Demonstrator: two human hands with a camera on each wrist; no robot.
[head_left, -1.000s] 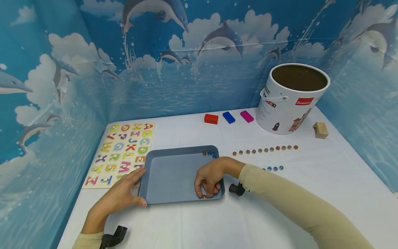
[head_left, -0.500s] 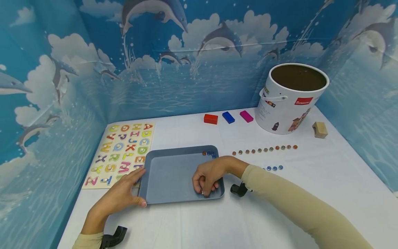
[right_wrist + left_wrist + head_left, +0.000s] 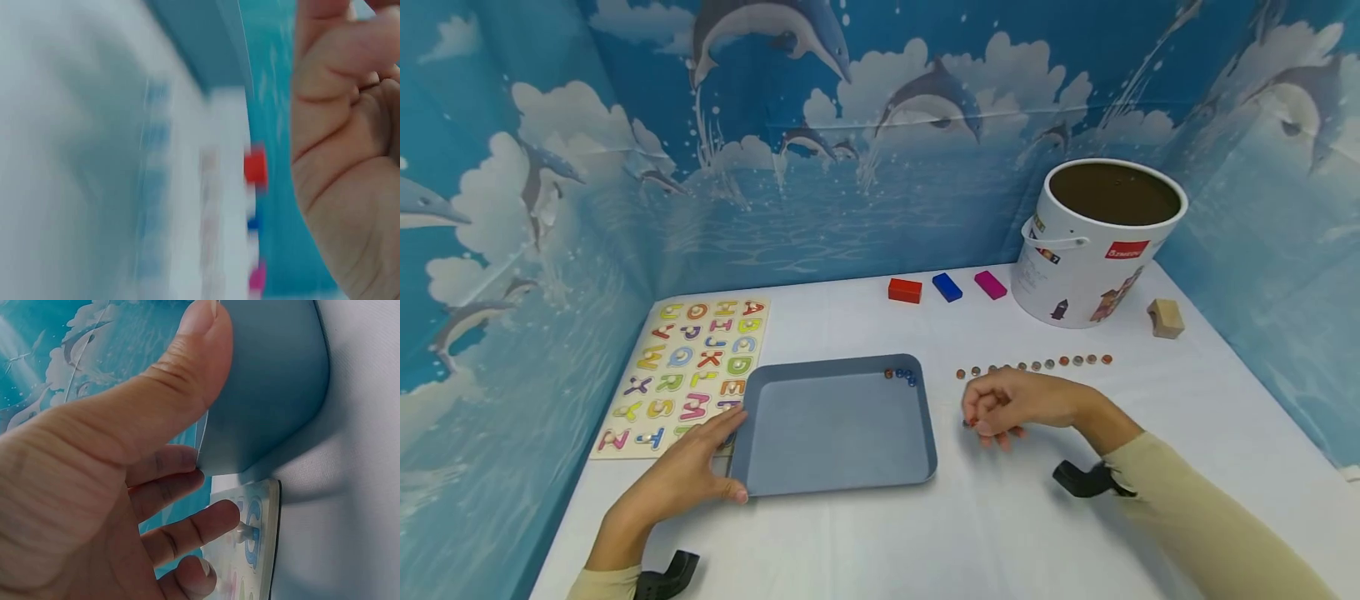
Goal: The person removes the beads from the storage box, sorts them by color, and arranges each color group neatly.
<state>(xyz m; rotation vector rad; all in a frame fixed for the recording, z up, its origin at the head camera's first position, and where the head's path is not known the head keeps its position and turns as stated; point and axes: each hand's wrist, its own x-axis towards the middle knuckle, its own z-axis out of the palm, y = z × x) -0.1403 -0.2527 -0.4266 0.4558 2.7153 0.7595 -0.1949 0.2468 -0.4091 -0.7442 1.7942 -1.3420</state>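
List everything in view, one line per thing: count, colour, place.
tray: one, grey-blue, table centre.
beads in tray: a few, blue and orange, far right corner.
bead row: about ten, brown-orange, right of tray.
alphabet puzzle: one, cream with coloured letters, left of tray.
blocks: three, red, blue, pink, near the back wall.
bucket: one, white with brown inside, back right.
wooden block: one, tan, right of bucket.
table: one, white cloth.
backdrop: blue, dolphins and clouds, on three sides.
left hand: grips tray's near left corner, thumb on rim.
right hand: over table right of tray, fingers curled; whether it pinches a bead is unclear.
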